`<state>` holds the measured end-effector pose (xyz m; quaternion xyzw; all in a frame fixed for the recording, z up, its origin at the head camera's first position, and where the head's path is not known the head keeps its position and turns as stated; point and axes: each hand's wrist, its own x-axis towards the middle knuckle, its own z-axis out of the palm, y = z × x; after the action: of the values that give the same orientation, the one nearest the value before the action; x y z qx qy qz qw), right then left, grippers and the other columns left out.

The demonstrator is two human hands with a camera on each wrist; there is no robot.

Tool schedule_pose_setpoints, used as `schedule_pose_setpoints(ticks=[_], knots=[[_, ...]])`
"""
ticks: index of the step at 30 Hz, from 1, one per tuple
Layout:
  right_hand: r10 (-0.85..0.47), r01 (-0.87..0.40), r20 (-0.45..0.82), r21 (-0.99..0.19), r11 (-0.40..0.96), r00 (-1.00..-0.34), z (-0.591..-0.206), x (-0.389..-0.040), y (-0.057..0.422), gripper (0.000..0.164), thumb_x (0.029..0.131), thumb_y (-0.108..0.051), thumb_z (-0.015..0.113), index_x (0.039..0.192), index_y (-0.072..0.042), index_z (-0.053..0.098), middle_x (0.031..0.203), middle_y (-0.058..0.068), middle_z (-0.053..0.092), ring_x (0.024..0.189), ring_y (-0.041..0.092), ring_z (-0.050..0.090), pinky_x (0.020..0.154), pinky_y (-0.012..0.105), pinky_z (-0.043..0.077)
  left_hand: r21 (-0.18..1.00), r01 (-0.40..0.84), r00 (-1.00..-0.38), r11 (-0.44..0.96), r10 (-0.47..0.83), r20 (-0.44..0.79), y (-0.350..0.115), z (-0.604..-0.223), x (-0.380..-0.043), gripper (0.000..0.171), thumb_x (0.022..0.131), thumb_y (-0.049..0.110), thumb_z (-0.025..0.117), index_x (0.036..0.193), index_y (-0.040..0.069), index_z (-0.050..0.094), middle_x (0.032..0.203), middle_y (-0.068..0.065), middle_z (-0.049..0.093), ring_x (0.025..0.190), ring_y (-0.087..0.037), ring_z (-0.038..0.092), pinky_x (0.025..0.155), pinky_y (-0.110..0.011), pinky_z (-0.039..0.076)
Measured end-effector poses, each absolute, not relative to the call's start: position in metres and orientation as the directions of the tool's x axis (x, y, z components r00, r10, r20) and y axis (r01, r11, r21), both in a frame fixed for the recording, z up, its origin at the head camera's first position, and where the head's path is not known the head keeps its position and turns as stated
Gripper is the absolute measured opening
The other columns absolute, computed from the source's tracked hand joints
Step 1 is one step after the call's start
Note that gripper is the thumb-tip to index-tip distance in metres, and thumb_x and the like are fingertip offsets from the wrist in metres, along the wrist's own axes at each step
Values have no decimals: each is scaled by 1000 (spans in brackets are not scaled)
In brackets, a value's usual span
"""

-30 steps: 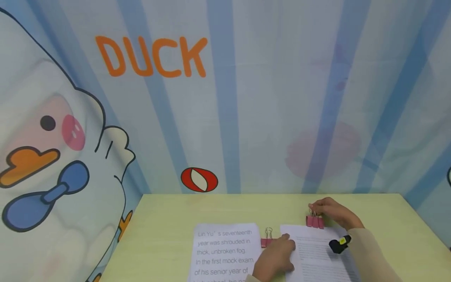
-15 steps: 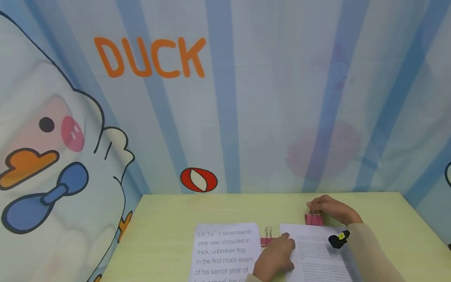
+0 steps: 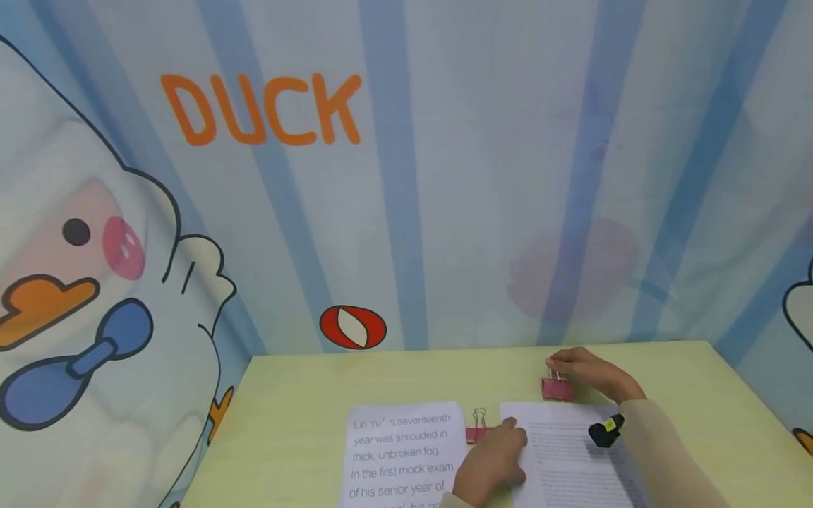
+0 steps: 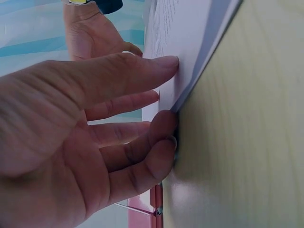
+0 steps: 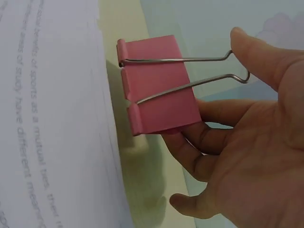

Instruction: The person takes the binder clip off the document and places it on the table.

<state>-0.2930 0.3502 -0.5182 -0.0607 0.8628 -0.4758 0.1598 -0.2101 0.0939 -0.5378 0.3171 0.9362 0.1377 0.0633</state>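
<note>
My right hand (image 3: 593, 372) pinches the wire handles of a pink binder clip (image 3: 557, 389) just beyond the far edge of a stack of printed paper (image 3: 565, 451). In the right wrist view, the thumb touches the handle ends of the binder clip (image 5: 159, 85), while other fingers lie behind its body. Its jaw side faces the paper edge, apart from it. My left hand (image 3: 494, 458) rests at the stack's left edge. Seen from the left wrist, the thumb (image 4: 164, 66) touches the top page, with two bent fingers low by the table. A second pink binder clip (image 3: 475, 435) lies partly hidden behind this hand.
A sheet of large print (image 3: 400, 444) lies left of my left hand. The pale yellow table (image 3: 292, 423) ends at a blue striped cloth (image 3: 464, 212) with a duck picture. A black wrist device (image 3: 605, 432) sits at my right cuff.
The right hand has shifted the binder clip slightly away from the stack's far edge, and the clip has tilted. The left hand stays on the paper. The head view has swung slightly.
</note>
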Motion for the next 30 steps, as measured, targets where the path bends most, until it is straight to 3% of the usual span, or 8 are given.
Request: schedule_pose_setpoints(ticks=[6,11,18,23,30], knots=[[-318,21,-216,-854,520,-923,-511,-288,349,61,104,-33,56,139,16,47,138,30,53,132,49,44,108,64,35,304,563,-802,769,597,-24,92,-537,-209,36,65,14,90,97,16,73,116,5,64,90,-9,61,82,-23,52],[-335,13,-222,-850,527,-916,-506,-283,353,61,105,-33,55,141,15,46,141,31,51,135,49,42,109,64,34,315,555,-806,770,592,-27,93,-537,-208,37,66,15,89,99,17,73,126,2,64,104,-13,63,91,-26,51],[-365,-23,-192,-860,509,-911,-499,-276,363,58,106,-30,53,141,15,46,143,31,49,135,48,43,109,65,32,328,537,-813,777,581,-46,95,-539,-211,41,67,16,89,105,16,74,123,2,60,93,-13,62,85,-27,53],[-354,-27,-178,-862,505,-918,-495,-268,373,54,106,-32,52,141,11,50,142,28,52,134,46,45,109,67,30,341,511,-824,789,562,-65,96,-538,-209,47,68,17,88,112,18,73,143,-4,53,112,-22,63,94,-34,53],[-345,-36,-157,-870,491,-926,-503,-255,397,51,109,-30,47,140,10,52,143,28,50,138,51,37,110,66,29,363,510,-822,780,566,-62,94,-539,-208,46,68,15,88,111,16,71,140,-7,55,110,-23,63,93,-34,53]])
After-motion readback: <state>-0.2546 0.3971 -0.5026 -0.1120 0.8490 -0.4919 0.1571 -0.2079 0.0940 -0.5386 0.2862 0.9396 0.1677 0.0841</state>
